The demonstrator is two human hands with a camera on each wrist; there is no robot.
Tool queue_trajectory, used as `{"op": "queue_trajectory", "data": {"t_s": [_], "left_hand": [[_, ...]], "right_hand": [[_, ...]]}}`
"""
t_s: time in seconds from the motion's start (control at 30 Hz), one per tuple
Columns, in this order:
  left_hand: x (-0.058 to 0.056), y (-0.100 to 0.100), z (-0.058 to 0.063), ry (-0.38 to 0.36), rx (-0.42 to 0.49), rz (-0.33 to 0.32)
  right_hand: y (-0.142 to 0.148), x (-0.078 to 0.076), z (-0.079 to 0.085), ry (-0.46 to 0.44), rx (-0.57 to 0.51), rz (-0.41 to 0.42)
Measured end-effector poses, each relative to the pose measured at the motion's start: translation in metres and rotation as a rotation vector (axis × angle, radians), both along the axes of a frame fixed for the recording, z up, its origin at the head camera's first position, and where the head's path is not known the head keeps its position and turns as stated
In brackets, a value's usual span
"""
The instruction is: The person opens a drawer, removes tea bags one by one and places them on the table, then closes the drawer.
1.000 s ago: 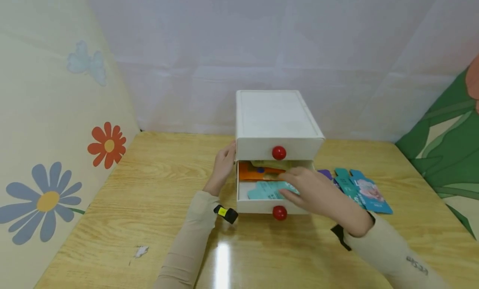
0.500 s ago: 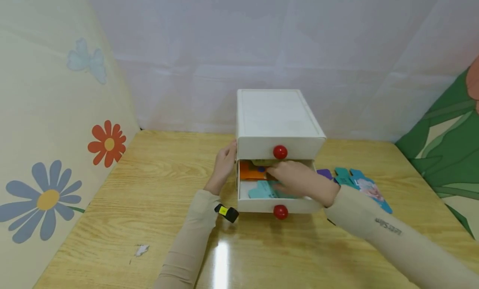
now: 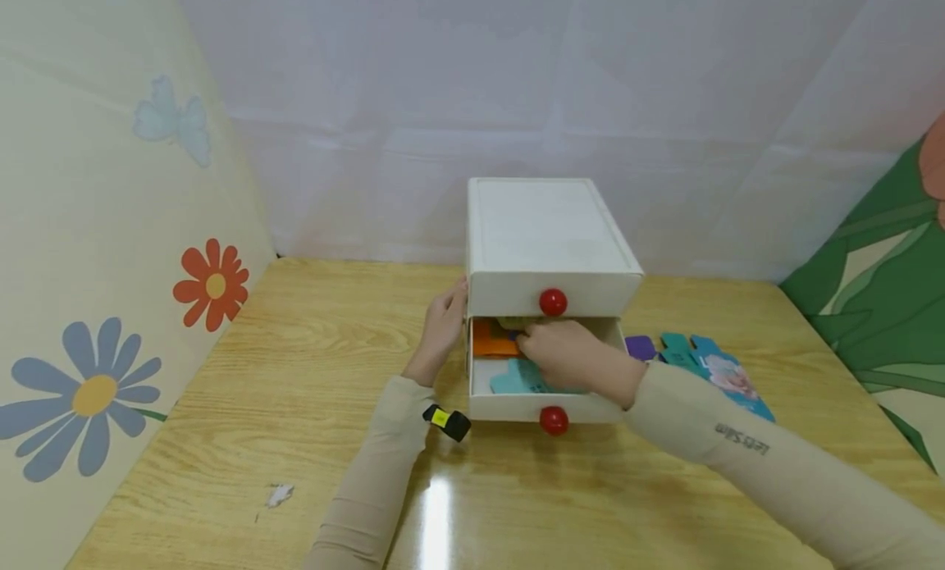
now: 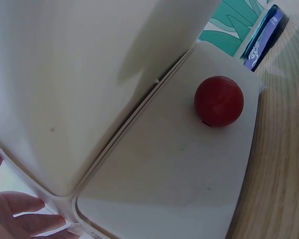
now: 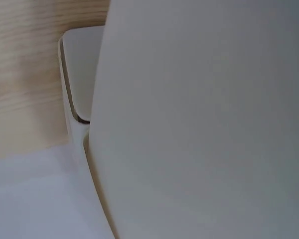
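A white drawer cabinet (image 3: 542,225) stands on the table, with a drawer (image 3: 509,407) below the top one pulled out. Orange packaging (image 3: 490,340) and a teal card-like piece (image 3: 520,378) lie in it. My right hand (image 3: 572,355) reaches into this drawer, its fingertips beside the orange packaging. What those fingers touch or hold is hidden. Along the cabinet's left side rests my left hand (image 3: 441,328). In the left wrist view its fingers (image 4: 22,203) lie extended against the cabinet edge, beside a flush drawer front with a red knob (image 4: 219,101).
Right of the cabinet lie flat teal and blue packets (image 3: 727,375) and a purple piece (image 3: 640,347). A white cloth (image 3: 369,143) hangs behind the wooden table (image 3: 332,324). Flower-printed panels (image 3: 96,398) flank it.
My right hand has moved left and deeper into the pulled-out drawer, covering more of the orange packaging. The left hand keeps its place on the cabinet's side.
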State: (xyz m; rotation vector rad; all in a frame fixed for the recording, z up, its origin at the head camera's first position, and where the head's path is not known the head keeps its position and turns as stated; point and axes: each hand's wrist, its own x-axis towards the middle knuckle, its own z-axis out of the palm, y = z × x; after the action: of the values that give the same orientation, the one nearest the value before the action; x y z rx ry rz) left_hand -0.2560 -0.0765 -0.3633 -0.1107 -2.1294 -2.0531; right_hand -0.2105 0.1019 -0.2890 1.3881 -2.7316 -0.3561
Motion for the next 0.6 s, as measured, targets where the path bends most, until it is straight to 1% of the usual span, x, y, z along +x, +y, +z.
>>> {"op": "queue_trajectory", "data": {"t_s": [0.1, 0.27, 0.37, 0.47, 0.6], "left_hand": [[0.0009, 0.0009, 0.0003, -0.006, 0.003, -0.001], [0.0026, 0.0, 0.0005, -0.011, 0.002, -0.005], [0.0027, -0.0001, 0.0006, -0.016, 0.004, -0.006], [0.0026, -0.0001, 0.0012, -0.018, 0.003, -0.005], [0.0016, -0.0004, 0.0011, -0.015, -0.002, 0.002]], "right_hand": [[-0.0027, 0.0011, -0.0008, 0.045, 0.012, 0.023], [-0.0069, 0.0003, -0.0042, 0.142, 0.078, 0.057], [-0.0069, -0.0008, -0.0067, 0.187, 0.098, 0.082], [-0.0065, -0.0018, -0.0076, 0.208, 0.106, 0.099], [-0.0062, -0.0022, -0.0069, 0.205, 0.118, 0.097]]}}
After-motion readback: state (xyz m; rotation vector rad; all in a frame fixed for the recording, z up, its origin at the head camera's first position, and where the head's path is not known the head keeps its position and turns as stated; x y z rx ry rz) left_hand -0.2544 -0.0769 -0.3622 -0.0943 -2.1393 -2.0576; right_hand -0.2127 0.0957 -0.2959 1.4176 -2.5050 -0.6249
